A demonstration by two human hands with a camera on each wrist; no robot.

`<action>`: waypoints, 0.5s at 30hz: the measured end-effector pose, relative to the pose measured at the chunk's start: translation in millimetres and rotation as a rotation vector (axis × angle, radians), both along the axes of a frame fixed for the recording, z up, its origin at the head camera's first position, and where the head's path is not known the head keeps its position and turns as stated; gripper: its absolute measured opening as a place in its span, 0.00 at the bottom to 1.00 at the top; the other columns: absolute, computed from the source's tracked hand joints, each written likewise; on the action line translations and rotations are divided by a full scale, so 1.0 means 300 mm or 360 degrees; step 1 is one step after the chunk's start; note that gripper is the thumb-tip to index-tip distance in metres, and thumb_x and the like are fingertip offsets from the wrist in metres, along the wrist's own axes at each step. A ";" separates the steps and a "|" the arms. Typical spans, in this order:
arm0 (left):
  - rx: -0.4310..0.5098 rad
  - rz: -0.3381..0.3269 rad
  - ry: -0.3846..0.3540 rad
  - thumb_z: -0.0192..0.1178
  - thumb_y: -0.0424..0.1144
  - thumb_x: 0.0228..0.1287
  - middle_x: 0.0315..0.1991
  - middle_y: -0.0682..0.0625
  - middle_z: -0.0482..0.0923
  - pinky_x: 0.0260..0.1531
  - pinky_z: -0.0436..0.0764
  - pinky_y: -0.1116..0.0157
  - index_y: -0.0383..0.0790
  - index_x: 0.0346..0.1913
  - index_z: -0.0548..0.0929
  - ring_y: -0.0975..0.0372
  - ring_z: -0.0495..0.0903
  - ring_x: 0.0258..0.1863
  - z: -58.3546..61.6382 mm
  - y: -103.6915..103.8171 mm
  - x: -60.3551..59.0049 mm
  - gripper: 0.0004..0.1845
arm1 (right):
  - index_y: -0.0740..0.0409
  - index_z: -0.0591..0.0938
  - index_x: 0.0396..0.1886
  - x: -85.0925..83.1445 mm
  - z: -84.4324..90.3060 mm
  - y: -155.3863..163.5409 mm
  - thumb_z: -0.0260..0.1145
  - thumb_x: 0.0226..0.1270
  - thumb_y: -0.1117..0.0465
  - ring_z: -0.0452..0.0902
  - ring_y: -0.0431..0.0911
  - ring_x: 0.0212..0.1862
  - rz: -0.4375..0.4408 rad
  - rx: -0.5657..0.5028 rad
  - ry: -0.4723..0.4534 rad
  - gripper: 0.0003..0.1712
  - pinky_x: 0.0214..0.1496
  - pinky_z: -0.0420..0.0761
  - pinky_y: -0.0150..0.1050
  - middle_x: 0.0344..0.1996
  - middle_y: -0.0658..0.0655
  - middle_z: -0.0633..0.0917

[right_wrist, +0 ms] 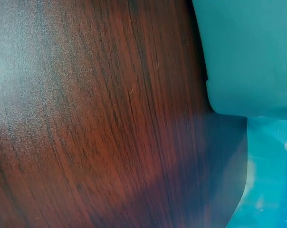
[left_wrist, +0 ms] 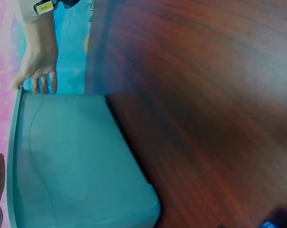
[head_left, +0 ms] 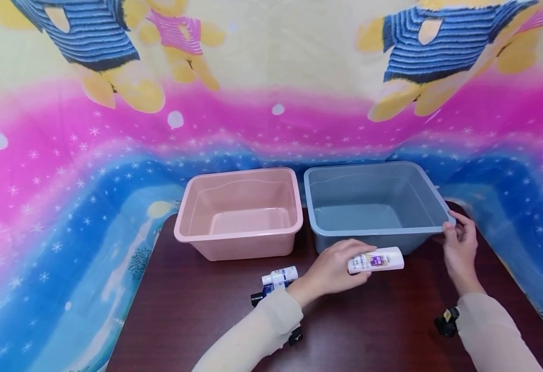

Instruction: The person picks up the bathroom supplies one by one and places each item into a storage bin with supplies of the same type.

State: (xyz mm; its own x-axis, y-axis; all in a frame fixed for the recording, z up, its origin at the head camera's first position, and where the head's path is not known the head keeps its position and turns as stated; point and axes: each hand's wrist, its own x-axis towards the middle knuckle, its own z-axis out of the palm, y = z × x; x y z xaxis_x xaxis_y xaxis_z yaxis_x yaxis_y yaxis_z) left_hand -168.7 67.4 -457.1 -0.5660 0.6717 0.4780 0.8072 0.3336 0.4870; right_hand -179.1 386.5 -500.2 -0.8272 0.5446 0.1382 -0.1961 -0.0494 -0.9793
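Cartoon-printed fabric (head_left: 271, 124) in pink, blue and cream hangs softly creased behind the dark reddish-brown wood-grain table (head_left: 197, 305), whose surface shines in patches. Right of centre in the head view, my left hand (head_left: 331, 266) grips a white flat-sided plastic bottle with a purple-printed label (head_left: 376, 260) by one end, so most of the label shows and the far end is free. It appears before the near wall of a blue-grey rectangular plastic bin (head_left: 364, 188); whether they touch, I cannot tell.

At the right of the frame, my right hand (head_left: 462, 248) pinches that bin's near right corner, probably to steady it; the flared lip makes a natural edge to grasp.

Left of it, a matching pink plastic bin (head_left: 248, 248) sits alongside. Both are smooth, round-cornered and tapered, so their rims come close while the bases stand apart.

Lower centre, a small white bottle with blue print (head_left: 281, 275) and a dark blue bottle with a black cap (head_left: 263, 295) lie together beside my cream sleeve (head_left: 262, 325), which partly hides the darker one.
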 end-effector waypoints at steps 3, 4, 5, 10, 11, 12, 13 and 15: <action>0.0022 -0.0013 0.0001 0.71 0.42 0.58 0.57 0.51 0.78 0.54 0.68 0.78 0.45 0.62 0.80 0.65 0.76 0.54 0.018 0.003 -0.011 0.27 | 0.52 0.72 0.66 0.000 -0.001 0.002 0.55 0.76 0.66 0.74 0.36 0.46 0.0003 0.0015 0.0003 0.21 0.39 0.77 0.22 0.50 0.49 0.76; 0.0024 -0.0013 0.0002 0.71 0.41 0.58 0.58 0.51 0.78 0.55 0.68 0.77 0.45 0.62 0.80 0.65 0.76 0.54 0.023 0.005 -0.015 0.27 | 0.52 0.72 0.66 0.001 -0.002 0.002 0.55 0.77 0.65 0.74 0.36 0.46 0.0004 0.0019 0.0006 0.21 0.39 0.77 0.22 0.50 0.48 0.76; 0.0020 -0.0007 0.0008 0.71 0.42 0.58 0.58 0.51 0.78 0.55 0.69 0.77 0.45 0.62 0.80 0.65 0.76 0.55 0.028 0.006 -0.018 0.27 | 0.52 0.72 0.66 0.001 -0.003 0.002 0.55 0.77 0.65 0.74 0.36 0.46 0.0008 0.0023 0.0009 0.21 0.39 0.77 0.22 0.50 0.48 0.76; -0.0041 0.0019 0.0033 0.69 0.44 0.60 0.59 0.53 0.77 0.55 0.68 0.77 0.47 0.64 0.79 0.67 0.75 0.56 0.047 0.011 -0.029 0.27 | 0.52 0.72 0.66 0.004 -0.005 -0.005 0.55 0.76 0.65 0.74 0.36 0.45 0.0009 0.0019 -0.0006 0.21 0.38 0.77 0.22 0.49 0.49 0.76; -0.0050 0.0022 0.0023 0.69 0.44 0.61 0.60 0.53 0.77 0.54 0.68 0.77 0.48 0.64 0.79 0.68 0.74 0.56 0.051 0.013 -0.031 0.27 | 0.52 0.72 0.66 0.004 -0.004 -0.006 0.55 0.76 0.65 0.73 0.36 0.45 0.0002 0.0020 -0.0017 0.21 0.37 0.76 0.22 0.49 0.48 0.76; -0.0054 0.0021 0.0016 0.69 0.45 0.61 0.60 0.53 0.77 0.54 0.68 0.78 0.48 0.64 0.79 0.68 0.74 0.55 0.054 0.015 -0.033 0.27 | 0.52 0.73 0.66 0.004 -0.002 -0.007 0.55 0.76 0.65 0.73 0.36 0.45 -0.0010 0.0028 -0.0032 0.21 0.37 0.76 0.22 0.48 0.48 0.76; -0.0054 0.0020 0.0003 0.69 0.45 0.61 0.60 0.53 0.77 0.53 0.69 0.77 0.48 0.64 0.78 0.68 0.74 0.55 0.057 0.017 -0.035 0.27 | 0.52 0.73 0.66 0.003 -0.001 -0.007 0.56 0.76 0.65 0.72 0.36 0.45 -0.0021 0.0034 -0.0046 0.21 0.37 0.75 0.22 0.48 0.48 0.76; -0.0059 0.0019 -0.0006 0.69 0.45 0.61 0.60 0.54 0.77 0.53 0.69 0.77 0.49 0.65 0.78 0.68 0.74 0.55 0.063 0.022 -0.039 0.28 | 0.52 0.73 0.66 0.001 0.002 -0.009 0.56 0.76 0.65 0.72 0.37 0.45 -0.0037 0.0044 -0.0065 0.21 0.37 0.75 0.22 0.48 0.48 0.76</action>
State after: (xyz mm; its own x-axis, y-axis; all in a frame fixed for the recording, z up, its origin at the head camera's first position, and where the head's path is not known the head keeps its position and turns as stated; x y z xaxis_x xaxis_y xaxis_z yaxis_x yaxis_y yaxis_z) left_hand -180.4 73.9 -438.3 -0.5759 0.6819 0.4508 0.8012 0.3613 0.4770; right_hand -178.9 383.7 -499.7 -0.8195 0.5604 0.1195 -0.1565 -0.0182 -0.9875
